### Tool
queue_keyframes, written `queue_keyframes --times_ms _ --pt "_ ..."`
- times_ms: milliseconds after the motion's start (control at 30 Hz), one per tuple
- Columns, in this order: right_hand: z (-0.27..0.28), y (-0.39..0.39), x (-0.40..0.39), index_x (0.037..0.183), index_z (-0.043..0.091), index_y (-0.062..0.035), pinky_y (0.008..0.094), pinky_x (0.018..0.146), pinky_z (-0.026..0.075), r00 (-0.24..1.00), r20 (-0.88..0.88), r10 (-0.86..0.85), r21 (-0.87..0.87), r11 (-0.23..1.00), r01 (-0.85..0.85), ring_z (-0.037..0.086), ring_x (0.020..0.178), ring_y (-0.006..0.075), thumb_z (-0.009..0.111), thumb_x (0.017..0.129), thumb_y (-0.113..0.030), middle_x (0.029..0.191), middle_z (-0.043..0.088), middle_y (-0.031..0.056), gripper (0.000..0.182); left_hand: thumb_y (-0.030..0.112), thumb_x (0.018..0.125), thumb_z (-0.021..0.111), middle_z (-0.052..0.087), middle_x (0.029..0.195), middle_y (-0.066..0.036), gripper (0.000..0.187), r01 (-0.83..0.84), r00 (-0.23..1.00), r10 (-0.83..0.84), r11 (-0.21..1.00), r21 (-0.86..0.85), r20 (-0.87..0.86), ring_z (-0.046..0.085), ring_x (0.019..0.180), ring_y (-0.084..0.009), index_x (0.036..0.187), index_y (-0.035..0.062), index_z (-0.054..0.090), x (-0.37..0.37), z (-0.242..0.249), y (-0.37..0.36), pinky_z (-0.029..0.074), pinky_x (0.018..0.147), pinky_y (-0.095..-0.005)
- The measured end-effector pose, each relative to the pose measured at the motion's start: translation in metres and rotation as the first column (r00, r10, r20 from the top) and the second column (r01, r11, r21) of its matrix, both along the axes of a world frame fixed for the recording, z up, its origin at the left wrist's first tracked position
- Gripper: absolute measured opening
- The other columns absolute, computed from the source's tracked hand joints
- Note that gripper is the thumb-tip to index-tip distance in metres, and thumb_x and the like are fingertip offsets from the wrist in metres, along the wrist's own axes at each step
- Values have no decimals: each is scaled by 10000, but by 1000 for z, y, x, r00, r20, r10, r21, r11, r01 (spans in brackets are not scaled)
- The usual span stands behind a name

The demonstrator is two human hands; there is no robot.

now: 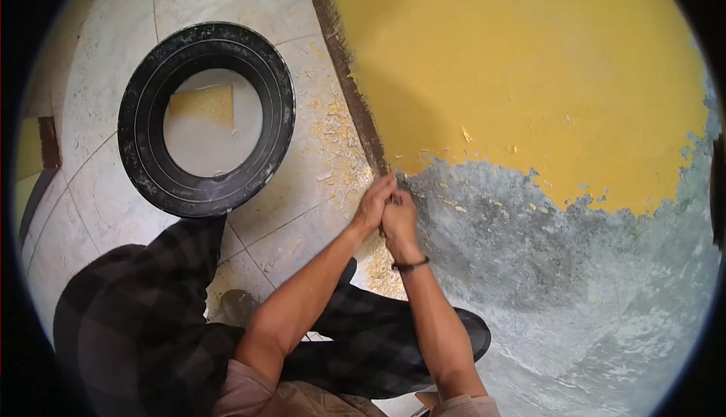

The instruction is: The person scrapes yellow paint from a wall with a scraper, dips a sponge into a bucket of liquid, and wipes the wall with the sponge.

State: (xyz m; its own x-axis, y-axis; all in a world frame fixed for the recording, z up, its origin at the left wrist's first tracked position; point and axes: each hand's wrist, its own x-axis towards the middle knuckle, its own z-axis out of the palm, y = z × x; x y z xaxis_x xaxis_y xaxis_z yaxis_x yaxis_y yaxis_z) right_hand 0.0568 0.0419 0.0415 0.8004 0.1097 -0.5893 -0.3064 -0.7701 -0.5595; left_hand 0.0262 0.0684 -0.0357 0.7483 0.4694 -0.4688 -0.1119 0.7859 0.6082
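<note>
My left hand (373, 205) and my right hand (399, 220) are pressed together low on a wall, at the line where yellow paint (514, 69) gives way to bare grey plaster (544, 266). Both seem to grip a small tool, almost wholly hidden between the fingers, so I cannot tell what kind it is. The hands sit just below the dark brown skirting strip (348, 84). A dark band circles my right wrist (411, 265).
A black bucket (144, 145) holding water stands on the pale tiled floor (98, 54) to the left. Yellow paint flakes (333, 137) litter the tiles beside the wall. My legs in dark checked trousers (144, 311) are folded below.
</note>
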Motion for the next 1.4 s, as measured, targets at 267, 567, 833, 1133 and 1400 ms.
queue_keyframes --times_ms 267,567,833,1133,1400 --pt "2 -10 8 1026 580 -16 286 353 291 999 41 -30 43 999 28 472 453 120 520 857 -55 703 578 76 183 286 972 439 499 1260 -56 470 20 994 5 974 -226 109 468 1142 -138 1358 17 448 1 3 -2 352 1015 -272" --pt "-12 -3 10 1111 510 -45 293 329 247 999 33 3 1 1000 -3 390 377 132 453 844 -29 626 496 59 273 382 995 385 456 1347 -105 558 -22 995 57 935 -355 86 437 1202 -179 1382 -19 405 1 5 9 320 1047 -293" --pt "-8 -1 8 1065 499 -46 280 330 235 1000 0 -32 7 999 32 390 380 120 468 849 -35 623 500 55 219 368 989 378 447 1394 -120 559 41 998 -23 932 -361 54 419 1250 -184 1397 -14 389 7 -3 1 285 1075 -295" --pt "4 8 8 1067 498 -62 284 337 244 990 -95 -100 -10 995 100 390 395 126 467 848 -44 653 500 56 221 417 993 364 458 1341 -90 568 44 999 -32 929 -366 39 440 1182 -169 1370 0 439 8 -4 3 282 1086 -314" --pt "11 3 3 1099 505 -58 288 340 254 995 -33 -96 -49 994 94 396 397 126 434 822 -10 639 493 50 290 401 990 399 530 1215 -74 513 -8 998 34 911 -411 56 474 1105 -167 1293 -1 493 8 -1 -12 330 1052 -319"
